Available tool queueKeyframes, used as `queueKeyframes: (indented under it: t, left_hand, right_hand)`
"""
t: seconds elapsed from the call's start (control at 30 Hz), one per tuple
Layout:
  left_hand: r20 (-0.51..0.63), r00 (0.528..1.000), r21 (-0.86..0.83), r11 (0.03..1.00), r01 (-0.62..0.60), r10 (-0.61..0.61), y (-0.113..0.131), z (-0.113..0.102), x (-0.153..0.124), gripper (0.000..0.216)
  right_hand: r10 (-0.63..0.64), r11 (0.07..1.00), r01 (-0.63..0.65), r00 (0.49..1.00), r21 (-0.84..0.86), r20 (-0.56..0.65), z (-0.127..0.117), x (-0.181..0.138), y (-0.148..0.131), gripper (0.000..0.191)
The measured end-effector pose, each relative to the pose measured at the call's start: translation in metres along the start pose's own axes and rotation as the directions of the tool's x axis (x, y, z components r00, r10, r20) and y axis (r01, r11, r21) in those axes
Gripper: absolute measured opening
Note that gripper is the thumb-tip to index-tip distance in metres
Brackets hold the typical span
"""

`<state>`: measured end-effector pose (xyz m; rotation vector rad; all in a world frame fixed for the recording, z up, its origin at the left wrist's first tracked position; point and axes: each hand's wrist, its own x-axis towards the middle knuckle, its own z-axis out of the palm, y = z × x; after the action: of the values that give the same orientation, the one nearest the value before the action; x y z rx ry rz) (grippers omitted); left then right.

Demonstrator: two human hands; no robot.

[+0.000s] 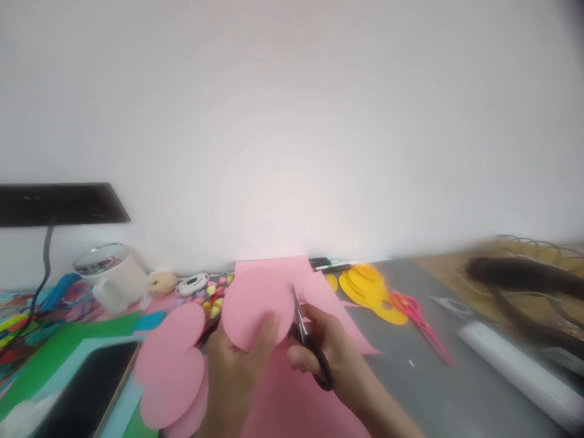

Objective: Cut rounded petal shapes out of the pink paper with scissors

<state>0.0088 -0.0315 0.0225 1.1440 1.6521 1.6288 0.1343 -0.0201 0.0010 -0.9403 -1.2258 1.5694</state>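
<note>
My left hand (pixel 241 368) grips a pink paper circle (pixel 255 298), its thumb lying across the front. In my right hand (pixel 326 347) is a pair of black-handled scissors (pixel 314 350), blades pointing up at the circle's right edge. Beneath and behind both hands lie sheets of pink paper (pixel 301 398), one with a curved edge. Left of my left hand several rounded pink paper cutouts (pixel 171 386) overlap in a pile. Yellow paper cutouts (pixel 365 286) and pink-handled scissors (pixel 422 325) rest to the right.
A phone (pixel 91 389) lies on light blue and green paper at the left. Behind it stand a white lidded mug (pixel 114 280) and small colored pieces (pixel 214 298). Pens (pixel 333 267) lie near the wall. A white roll-like object (pixel 520 371) and dark blurred items (pixel 511 274) sit at the right.
</note>
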Motion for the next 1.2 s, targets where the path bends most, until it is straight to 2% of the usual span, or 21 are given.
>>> queueKeyframes:
  t: [0.37, 0.63, 0.87, 1.03, 1.2]
  left_hand:
    - [0.020, 0.999, 0.002, 0.999, 0.032, -0.032, -0.0016, -0.0031, 0.0017, 0.042]
    - [0.026, 0.997, -0.063, 0.995, 0.080, -0.078, 0.0026, -0.0041, 0.0011, 0.031]
    - [0.000, 0.994, -0.036, 0.994, 0.106, -0.106, 0.0028, -0.0019, 0.0013, 0.040]
    - [-0.002, 1.000, -0.042, 0.999, 0.020, -0.020, -0.0009, -0.0017, 0.0068, 0.030]
    - [0.070, 0.997, -0.044, 0.999, -0.018, 0.022, -0.0043, -0.0034, 0.0096, 0.037]
  right_hand:
    - [0.011, 1.000, -0.010, 1.000, 0.023, -0.007, 0.0037, -0.0015, -0.0023, 0.027]
    - [-0.004, 1.000, 0.004, 1.000, 0.002, 0.011, 0.0015, -0.0009, 0.0002, 0.025]
    - [0.049, 0.999, -0.049, 0.999, -0.010, -0.008, 0.0062, -0.0012, -0.0003, 0.029]
    - [0.007, 0.999, -0.007, 1.000, 0.044, 0.015, 0.0010, 0.0004, -0.0006, 0.038]
    - [-0.011, 0.997, 0.010, 1.000, 0.074, 0.015, -0.0008, 0.0020, -0.0008, 0.045]
